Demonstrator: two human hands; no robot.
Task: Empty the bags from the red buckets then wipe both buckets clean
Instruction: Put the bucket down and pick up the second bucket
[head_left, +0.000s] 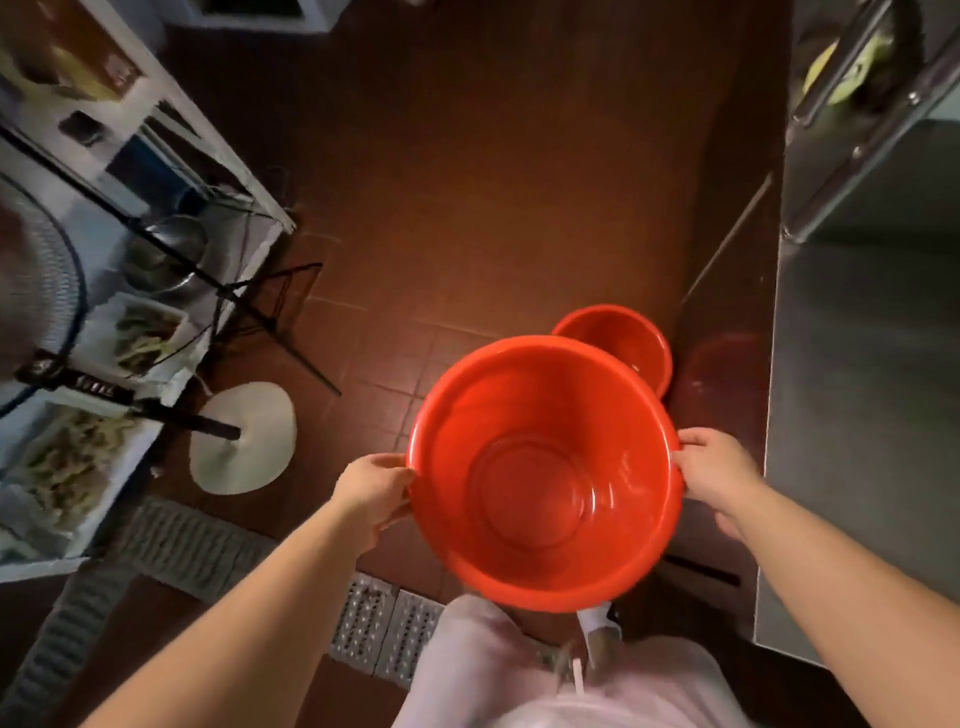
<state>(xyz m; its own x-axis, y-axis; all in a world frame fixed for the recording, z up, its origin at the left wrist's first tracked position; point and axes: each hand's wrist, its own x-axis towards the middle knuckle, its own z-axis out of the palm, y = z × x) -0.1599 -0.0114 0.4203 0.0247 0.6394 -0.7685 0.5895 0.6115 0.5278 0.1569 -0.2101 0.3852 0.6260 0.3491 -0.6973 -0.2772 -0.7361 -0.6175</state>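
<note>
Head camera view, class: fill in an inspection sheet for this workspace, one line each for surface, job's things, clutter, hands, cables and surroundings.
Surface: brown tiled floor with metal drain grates near the person's feet.
Job's things: large red bucket held up, no bag inside it; second red bucket behind it on the floor, no bag visible in the part that shows.
Clutter: trays of food on the left; no cloth seen.
Hands: left hand and right hand grip opposite sides of the large bucket's rim.
Cables: thin dark wires on the floor at left.
Surroundings: fan with white round base on the left, steel counter on the right.
</note>
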